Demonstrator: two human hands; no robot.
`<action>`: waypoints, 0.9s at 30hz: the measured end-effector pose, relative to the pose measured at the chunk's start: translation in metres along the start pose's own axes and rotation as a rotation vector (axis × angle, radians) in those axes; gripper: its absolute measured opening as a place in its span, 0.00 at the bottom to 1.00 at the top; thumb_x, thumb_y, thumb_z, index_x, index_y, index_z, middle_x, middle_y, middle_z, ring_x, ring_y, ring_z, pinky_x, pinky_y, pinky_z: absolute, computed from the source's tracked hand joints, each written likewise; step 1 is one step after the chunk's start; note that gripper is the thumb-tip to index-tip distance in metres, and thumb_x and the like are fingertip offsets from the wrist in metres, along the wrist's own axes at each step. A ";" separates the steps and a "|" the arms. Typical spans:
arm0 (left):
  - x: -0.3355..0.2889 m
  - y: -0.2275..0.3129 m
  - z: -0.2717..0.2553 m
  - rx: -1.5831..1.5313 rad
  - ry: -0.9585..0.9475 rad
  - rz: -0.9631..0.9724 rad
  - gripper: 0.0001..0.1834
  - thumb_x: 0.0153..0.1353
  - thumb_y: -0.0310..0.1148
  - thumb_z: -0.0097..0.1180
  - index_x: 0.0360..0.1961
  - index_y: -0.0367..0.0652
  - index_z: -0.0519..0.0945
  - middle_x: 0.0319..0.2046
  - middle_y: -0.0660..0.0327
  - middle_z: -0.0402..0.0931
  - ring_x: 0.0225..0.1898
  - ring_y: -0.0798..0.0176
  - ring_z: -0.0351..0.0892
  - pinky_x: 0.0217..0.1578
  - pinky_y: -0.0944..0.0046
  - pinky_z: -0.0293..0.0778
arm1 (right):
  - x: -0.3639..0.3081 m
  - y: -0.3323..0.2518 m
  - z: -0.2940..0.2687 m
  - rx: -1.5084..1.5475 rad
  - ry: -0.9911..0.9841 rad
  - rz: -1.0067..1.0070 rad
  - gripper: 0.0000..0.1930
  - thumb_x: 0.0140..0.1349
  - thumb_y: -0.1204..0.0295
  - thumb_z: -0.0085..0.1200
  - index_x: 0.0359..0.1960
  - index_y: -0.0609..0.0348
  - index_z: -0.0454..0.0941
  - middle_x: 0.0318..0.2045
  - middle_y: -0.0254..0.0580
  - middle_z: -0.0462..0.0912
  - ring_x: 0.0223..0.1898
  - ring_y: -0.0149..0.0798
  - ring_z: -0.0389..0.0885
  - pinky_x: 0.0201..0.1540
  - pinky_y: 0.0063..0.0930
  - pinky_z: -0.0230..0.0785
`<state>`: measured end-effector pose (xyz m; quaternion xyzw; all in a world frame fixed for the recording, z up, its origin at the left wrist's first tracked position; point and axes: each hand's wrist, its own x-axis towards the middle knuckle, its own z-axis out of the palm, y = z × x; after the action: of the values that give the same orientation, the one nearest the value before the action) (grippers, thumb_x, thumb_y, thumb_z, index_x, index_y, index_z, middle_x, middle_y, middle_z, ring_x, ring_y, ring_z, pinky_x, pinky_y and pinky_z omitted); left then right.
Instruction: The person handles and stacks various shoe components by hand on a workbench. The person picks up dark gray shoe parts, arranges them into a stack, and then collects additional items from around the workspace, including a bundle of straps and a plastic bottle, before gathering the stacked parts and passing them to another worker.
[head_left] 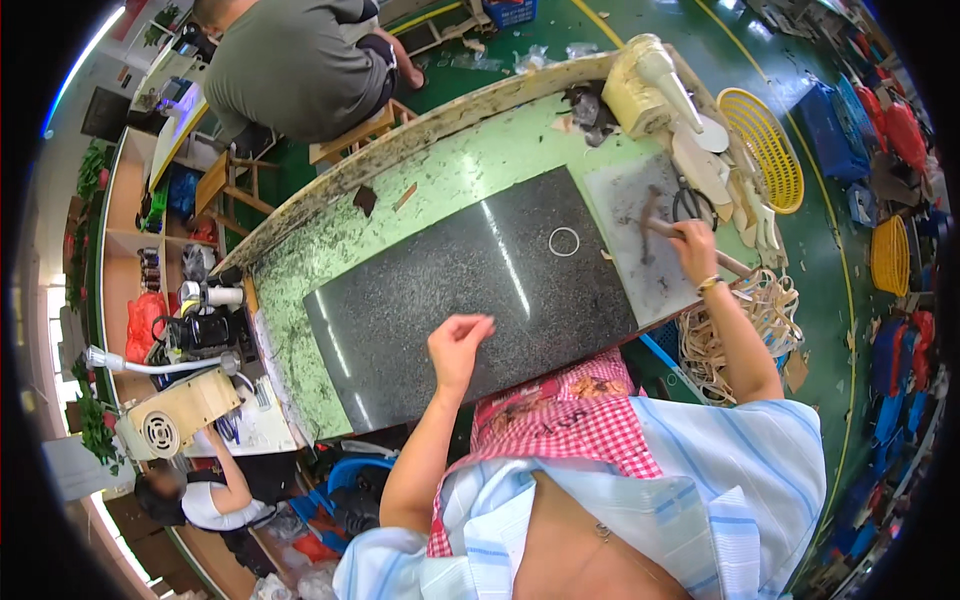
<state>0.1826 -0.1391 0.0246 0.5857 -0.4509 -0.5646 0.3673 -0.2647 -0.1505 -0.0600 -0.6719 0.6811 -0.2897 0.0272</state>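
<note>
While my right hand (693, 247) grips the hammer (655, 226), my empty, loosely curled left hand (458, 342) could get hit if it strays near.

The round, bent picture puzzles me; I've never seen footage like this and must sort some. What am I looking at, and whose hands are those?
It is one picture from a wide fisheye camera worn on a person's head, looking down, so straight edges curve near the rim. The two forearms rising from the bottom belong to the wearer. The left hand is loosely curled above a dark speckled stone slab and seems to hold nothing. The right hand grips the wooden handle of a hammer over a pale grey board. A small ring lies on the slab, which rests on a worn green workbench. Scissors and a yellow basket lie further right. Other people sit nearby at top left and bottom left.
</note>
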 end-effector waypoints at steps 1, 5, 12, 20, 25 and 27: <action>0.004 0.016 0.009 -0.198 -0.053 -0.028 0.10 0.62 0.28 0.54 0.40 0.31 0.77 0.34 0.54 0.81 0.38 0.62 0.81 0.41 0.66 0.77 | -0.003 0.011 -0.012 0.035 -0.018 0.050 0.13 0.46 0.75 0.60 0.35 0.56 0.75 0.35 0.43 0.76 0.40 0.48 0.73 0.44 0.39 0.64; 0.021 0.073 0.026 -0.585 -0.244 -0.162 0.22 0.68 0.43 0.44 0.47 0.32 0.75 0.45 0.48 0.77 0.47 0.54 0.78 0.51 0.56 0.73 | 0.020 -0.035 -0.037 -0.159 0.194 0.080 0.14 0.46 0.77 0.59 0.38 0.56 0.77 0.38 0.43 0.78 0.43 0.49 0.74 0.48 0.38 0.65; 0.023 0.114 0.039 -0.564 -0.398 -0.180 0.30 0.71 0.49 0.31 0.54 0.30 0.70 0.52 0.45 0.73 0.53 0.52 0.75 0.54 0.57 0.70 | 0.086 -0.238 -0.054 0.405 -0.083 -0.375 0.08 0.50 0.71 0.61 0.33 0.53 0.81 0.35 0.36 0.79 0.40 0.39 0.76 0.52 0.36 0.61; 0.001 0.118 0.039 -0.269 -0.311 0.029 0.30 0.71 0.48 0.32 0.59 0.31 0.66 0.54 0.50 0.71 0.55 0.62 0.71 0.55 0.66 0.65 | 0.087 -0.277 -0.052 0.325 -0.093 -0.391 0.03 0.52 0.70 0.59 0.27 0.53 0.81 0.27 0.32 0.76 0.33 0.36 0.75 0.54 0.42 0.59; -0.006 0.112 0.035 -0.050 -0.269 0.200 0.26 0.71 0.45 0.38 0.58 0.33 0.69 0.50 0.52 0.75 0.51 0.67 0.72 0.53 0.69 0.64 | 0.090 -0.287 -0.062 0.258 -0.119 -0.459 0.03 0.50 0.71 0.59 0.22 0.54 0.78 0.23 0.34 0.72 0.31 0.36 0.74 0.54 0.45 0.58; -0.009 0.114 0.035 0.076 -0.246 0.210 0.26 0.71 0.44 0.38 0.58 0.33 0.70 0.47 0.52 0.76 0.48 0.69 0.72 0.52 0.70 0.64 | 0.090 -0.286 -0.064 0.246 -0.132 -0.481 0.03 0.49 0.71 0.59 0.21 0.54 0.78 0.22 0.34 0.71 0.30 0.37 0.74 0.54 0.45 0.58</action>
<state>0.1352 -0.1648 0.1316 0.4754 -0.5722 -0.5730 0.3439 -0.0431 -0.1914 0.1481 -0.8232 0.4585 -0.3242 0.0834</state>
